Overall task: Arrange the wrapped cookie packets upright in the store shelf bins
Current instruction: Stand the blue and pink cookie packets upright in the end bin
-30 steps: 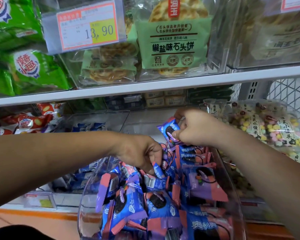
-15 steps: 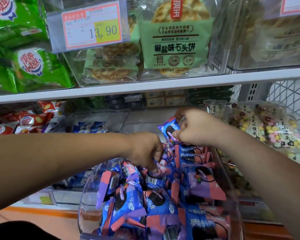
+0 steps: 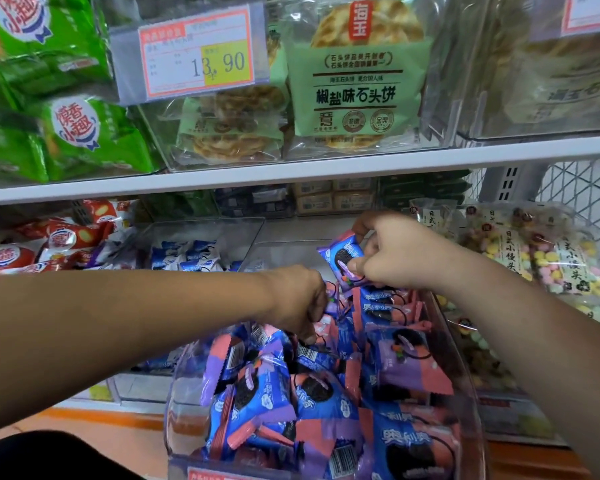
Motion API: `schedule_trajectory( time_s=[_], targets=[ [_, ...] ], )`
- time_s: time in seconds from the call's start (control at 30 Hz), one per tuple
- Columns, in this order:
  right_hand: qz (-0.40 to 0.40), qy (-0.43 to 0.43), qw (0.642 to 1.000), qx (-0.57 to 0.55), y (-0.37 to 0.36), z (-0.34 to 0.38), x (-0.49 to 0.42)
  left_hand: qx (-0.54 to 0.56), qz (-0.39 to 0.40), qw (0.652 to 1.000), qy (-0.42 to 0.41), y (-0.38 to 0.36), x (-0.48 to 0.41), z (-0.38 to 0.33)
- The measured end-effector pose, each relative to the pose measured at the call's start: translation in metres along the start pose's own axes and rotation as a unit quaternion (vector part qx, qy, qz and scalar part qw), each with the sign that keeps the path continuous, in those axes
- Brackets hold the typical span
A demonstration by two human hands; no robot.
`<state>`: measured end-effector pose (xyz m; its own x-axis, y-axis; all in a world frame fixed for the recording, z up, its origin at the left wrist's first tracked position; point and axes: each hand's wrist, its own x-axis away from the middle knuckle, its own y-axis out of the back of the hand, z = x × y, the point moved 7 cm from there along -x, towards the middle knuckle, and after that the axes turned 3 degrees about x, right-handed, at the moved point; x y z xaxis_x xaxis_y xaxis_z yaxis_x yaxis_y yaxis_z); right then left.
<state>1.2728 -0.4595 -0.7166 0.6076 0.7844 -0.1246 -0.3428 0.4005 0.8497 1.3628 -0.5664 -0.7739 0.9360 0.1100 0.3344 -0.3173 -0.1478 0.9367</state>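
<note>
1. Right hand [image 3: 392,252] is pinching one cookie packet [image 3: 340,259], holding it above the far end of the clear bin [image 3: 184,407].
2. Left hand [image 3: 297,301] is curling into the pile [image 3: 284,393]; whether it grips cannot be told.
3. Advised: lowering the packet upright while bracing its neighbours.

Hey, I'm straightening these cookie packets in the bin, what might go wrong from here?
The raised packet is only pinched by your right hand; it may slip. The front packets are heaped loosely near the clear bin rim and could spill while your left hand grips a middle packet.
</note>
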Motion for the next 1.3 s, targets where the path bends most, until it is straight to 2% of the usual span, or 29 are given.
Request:
schedule_trajectory(
  time_s=[0.1, 0.17, 0.23, 0.33, 0.47, 0.6, 0.73, 0.9, 1.0, 1.13, 1.3],
  targets=[
    [-0.003, 0.000, 1.000, -0.009, 0.001, -0.003, -0.001, 0.127, 0.020, 0.992, 0.022, 0.010, 0.003, 0.005],
    [-0.008, -0.003, 1.000, -0.019, 0.001, -0.005, -0.001, 0.234, -0.006, 0.972, 0.034, 0.019, 0.001, 0.009],
    [-0.015, -0.005, 0.999, -0.028, 0.001, -0.007, -0.002, 0.305, 0.006, 0.951, 0.040, 0.015, -0.001, 0.003],
    [-0.023, -0.002, 0.999, -0.023, 0.002, -0.006, -0.002, 0.310, 0.026, 0.949, 0.051, -0.001, -0.008, -0.013],
    [-0.027, -0.012, 0.999, -0.022, 0.006, -0.008, 0.001, 0.325, -0.013, 0.944, 0.061, 0.000, -0.011, -0.015],
    [-0.033, -0.011, 0.999, -0.015, 0.013, -0.005, 0.004, 0.409, -0.030, 0.909, 0.073, 0.013, 0.002, 0.002],
    [-0.033, -0.020, 0.999, 0.005, 0.014, 0.001, 0.005, 0.483, 0.031, 0.873, 0.056, 0.018, 0.019, 0.014],
    [-0.006, -0.027, 0.998, -0.063, 0.009, 0.008, 0.006, 0.501, 0.077, 0.862, 0.026, 0.023, 0.038, 0.016],
    [0.024, -0.059, 0.996, -0.068, 0.004, 0.005, 0.007, 0.494, 0.070, 0.866, 0.035, 0.026, 0.045, 0.014],
    [0.056, -0.069, 0.991, -0.104, -0.003, 0.005, 0.004, 0.442, 0.022, 0.896, 0.021, 0.032, 0.050, 0.016],
    [0.116, -0.078, 0.969, -0.205, -0.007, 0.007, 0.009, 0.448, 0.031, 0.893, -0.004, 0.033, 0.061, 0.019]
  ],
)
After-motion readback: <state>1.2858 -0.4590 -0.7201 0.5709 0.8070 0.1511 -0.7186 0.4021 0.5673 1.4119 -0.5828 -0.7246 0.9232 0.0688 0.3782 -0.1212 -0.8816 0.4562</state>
